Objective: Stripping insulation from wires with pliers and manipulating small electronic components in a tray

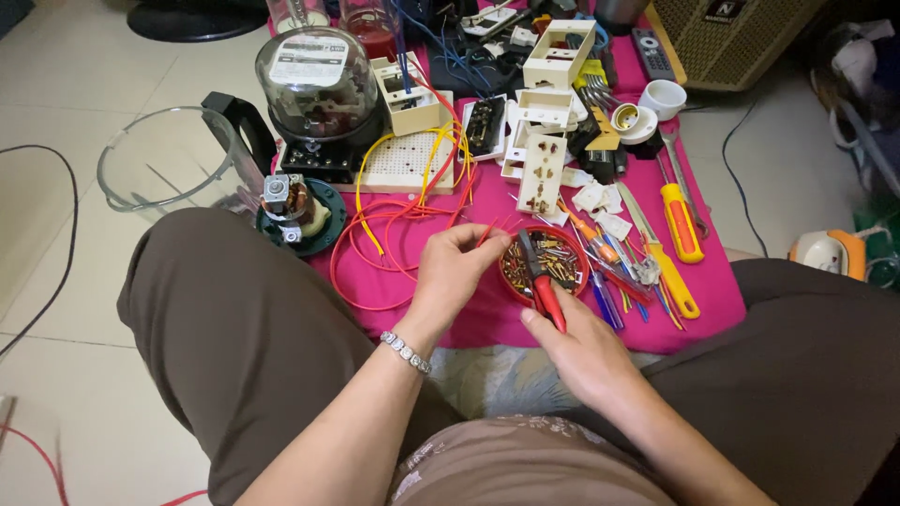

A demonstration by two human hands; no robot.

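The left hand is pinched closed on the end of a thin red wire, fingertips meeting just left of a small round red dish filled with short wire offcuts and metal bits. The right hand is closed around the red handles of a wire-stripping plier, whose dark jaws lie over the dish, pointing away from the person. The red wire loops leftward across a magenta cloth spread on the floor, tangled with yellow wire that runs up to a beige perforated board. Right of the dish lie yellow-handled screwdrivers. Farther off sit cream socket plates, a glass-domed electric meter and, at far left, a clear blender jug. A silver bracelet circles the left wrist.
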